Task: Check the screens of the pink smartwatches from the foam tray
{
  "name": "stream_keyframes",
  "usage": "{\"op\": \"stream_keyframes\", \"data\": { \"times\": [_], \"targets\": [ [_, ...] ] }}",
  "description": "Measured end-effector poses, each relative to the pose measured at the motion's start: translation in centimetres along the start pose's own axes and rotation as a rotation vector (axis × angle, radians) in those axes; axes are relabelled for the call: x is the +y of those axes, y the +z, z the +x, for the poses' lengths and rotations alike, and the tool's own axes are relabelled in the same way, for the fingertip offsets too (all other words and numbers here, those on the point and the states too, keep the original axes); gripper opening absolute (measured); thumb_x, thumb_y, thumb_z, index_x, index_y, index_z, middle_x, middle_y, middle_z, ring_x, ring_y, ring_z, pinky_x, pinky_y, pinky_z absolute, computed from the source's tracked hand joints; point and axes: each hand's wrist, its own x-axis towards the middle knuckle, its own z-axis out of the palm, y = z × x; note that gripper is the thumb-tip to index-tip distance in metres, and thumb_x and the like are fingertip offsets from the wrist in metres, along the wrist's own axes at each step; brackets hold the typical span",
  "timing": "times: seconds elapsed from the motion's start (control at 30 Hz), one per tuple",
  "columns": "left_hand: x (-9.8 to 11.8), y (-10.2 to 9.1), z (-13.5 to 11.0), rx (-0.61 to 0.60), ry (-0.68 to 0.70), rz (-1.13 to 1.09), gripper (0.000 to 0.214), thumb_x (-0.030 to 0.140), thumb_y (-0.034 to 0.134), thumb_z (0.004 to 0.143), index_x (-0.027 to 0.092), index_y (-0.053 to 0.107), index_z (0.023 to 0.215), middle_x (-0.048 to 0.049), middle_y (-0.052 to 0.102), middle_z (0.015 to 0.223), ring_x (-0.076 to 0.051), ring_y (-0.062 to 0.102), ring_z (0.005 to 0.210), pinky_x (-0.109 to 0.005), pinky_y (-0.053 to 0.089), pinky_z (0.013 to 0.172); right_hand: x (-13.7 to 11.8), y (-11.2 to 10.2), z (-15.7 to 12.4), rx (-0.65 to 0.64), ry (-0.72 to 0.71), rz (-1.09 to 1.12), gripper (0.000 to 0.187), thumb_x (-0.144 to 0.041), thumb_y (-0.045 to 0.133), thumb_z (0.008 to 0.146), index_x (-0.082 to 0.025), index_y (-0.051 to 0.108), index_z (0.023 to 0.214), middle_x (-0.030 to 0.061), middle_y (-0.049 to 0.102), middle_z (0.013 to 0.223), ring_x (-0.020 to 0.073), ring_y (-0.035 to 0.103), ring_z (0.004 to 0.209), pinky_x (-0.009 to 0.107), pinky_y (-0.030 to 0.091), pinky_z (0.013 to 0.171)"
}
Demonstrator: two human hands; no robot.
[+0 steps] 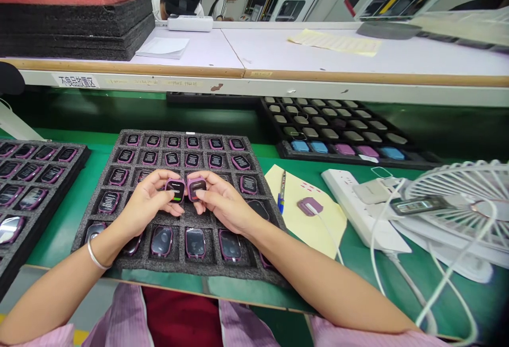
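Note:
My left hand [153,201] grips a purple-framed smartwatch [175,190], its thumb resting on the lit screen, where a green bar shows. Close beside it, my right hand [218,198] holds a second purple smartwatch [196,188], thumb on its screen, where a red bar shows. Both watches are without straps and are held above a grey foam tray [181,254]. Many more purple watches sit in the tray's compartments. Those in the back rows have lit text on their screens, while the front-row watches, such as one watch [195,242], look dark. My hands hide some middle compartments.
Another foam tray of watches [34,198] lies at left. On the right are a yellow sheet [330,225] with a pen [282,193] and a purple charger piece [310,207], a white power strip [350,204], cables and a white fan [469,198]. A shelf [199,55] spans behind.

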Motion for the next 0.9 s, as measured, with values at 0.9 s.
{"op": "stream_keyframes", "data": {
  "times": [0.9],
  "targets": [
    [4.9, 4.4, -9.4, -0.619, 0.087, -0.327, 0.063, 0.015, 0.086, 0.074, 0.034, 0.066, 0.131, -0.0042, 0.067, 0.096, -0.017, 0.069, 0.087, -0.022, 0.055, 0.071, -0.6, 0.6, 0.0, -0.049, -0.040, -0.022, 0.063, -0.034, 0.085, 0.076, -0.026, 0.058, 0.133, 0.0012, 0.063, 0.099, 0.0114, 0.061, 0.069, 0.028, 0.051, 0.069]
  ]
}}
